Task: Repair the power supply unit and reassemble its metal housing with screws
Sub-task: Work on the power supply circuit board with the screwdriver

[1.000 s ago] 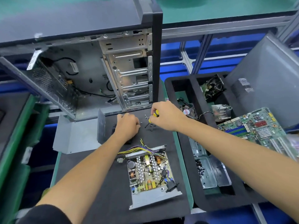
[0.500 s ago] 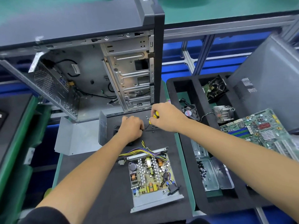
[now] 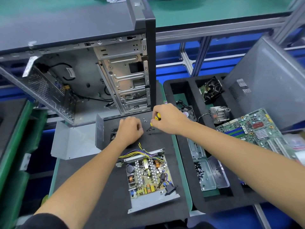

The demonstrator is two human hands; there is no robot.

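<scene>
PSU sits open on the black mat, board up, near the front edge w/ its yellow/purple wires fanning toward the back. Fingers first: right hand is curled around a yellow-handled screwdriver, tip pointing down at a few loose screws on the mat. Left hand is just beside it, fingers curled under in a loose fist over a small black fan (can't tell if it's actually holding anything). PSU's metal cover lies to the left, half off the mat. Behind: open PC case. Right side: foam tray w/ a clear screw box, heatsink, and a motherboard lying on it.
</scene>
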